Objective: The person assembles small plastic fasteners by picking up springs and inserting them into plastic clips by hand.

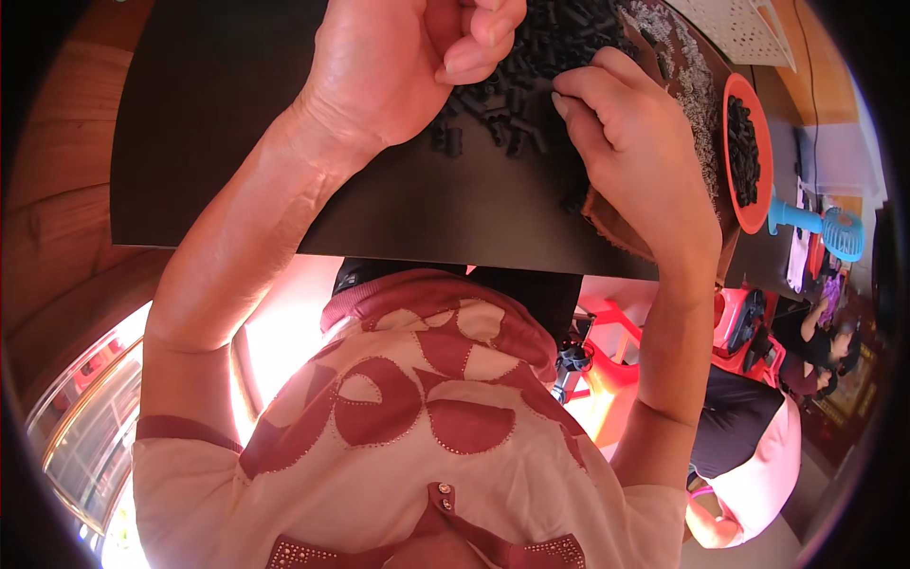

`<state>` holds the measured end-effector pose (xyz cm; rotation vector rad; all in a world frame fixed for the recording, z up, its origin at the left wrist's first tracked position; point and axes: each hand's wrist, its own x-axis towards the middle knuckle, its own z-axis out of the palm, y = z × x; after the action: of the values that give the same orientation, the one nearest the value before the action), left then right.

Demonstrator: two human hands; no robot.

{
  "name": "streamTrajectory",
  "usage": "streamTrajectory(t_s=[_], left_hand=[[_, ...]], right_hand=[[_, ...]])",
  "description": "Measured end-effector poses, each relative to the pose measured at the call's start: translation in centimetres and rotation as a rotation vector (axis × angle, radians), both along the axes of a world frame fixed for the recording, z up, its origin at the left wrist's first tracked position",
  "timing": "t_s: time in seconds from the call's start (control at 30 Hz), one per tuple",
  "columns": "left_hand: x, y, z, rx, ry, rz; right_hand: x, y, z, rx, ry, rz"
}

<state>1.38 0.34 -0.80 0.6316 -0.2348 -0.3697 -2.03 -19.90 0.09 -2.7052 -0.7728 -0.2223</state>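
Stray black tubes (517, 123) could be knocked over the six o'clock edge of the bench (408, 209) if a wrist is dragged through them, and the clear bits (703, 119) between one and two o'clock could get mixed in if the heap is pushed sideways. The left hand's (403, 62) fingers are curled; the right hand's (637, 133) fingertips are bunched (whether anything is pinched cannot be told). The tubes, short and dull black, are heaped between twelve and one; more are held in the orange bowl (755, 220) at two.
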Motion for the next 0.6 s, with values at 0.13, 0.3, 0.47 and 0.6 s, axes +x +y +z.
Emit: streamTrajectory(t_s=[0.13, 0.3, 0.47, 0.6], left_hand=[[-0.5, -0.1, 1.0, 0.039, 0.053, 0.022], [-0.3, -0.3, 1.4, 0.055, 0.088, 0.022], [0.4, -0.9, 0.3, 0.036, 0.011, -0.004], [1.0, -2.5, 0.3, -0.034, -0.086, -0.064]], right_hand=[[0.1, -0.8, 0.8, 0.073, 0.037, -0.013], [0.3, -0.3, 0.8, 0.033, 0.039, -0.045], [0.2, 0.6, 0.6, -0.119, 0.016, -0.090], [0.2, 0.4, 0.1, -0.022, -0.074, -0.045]])
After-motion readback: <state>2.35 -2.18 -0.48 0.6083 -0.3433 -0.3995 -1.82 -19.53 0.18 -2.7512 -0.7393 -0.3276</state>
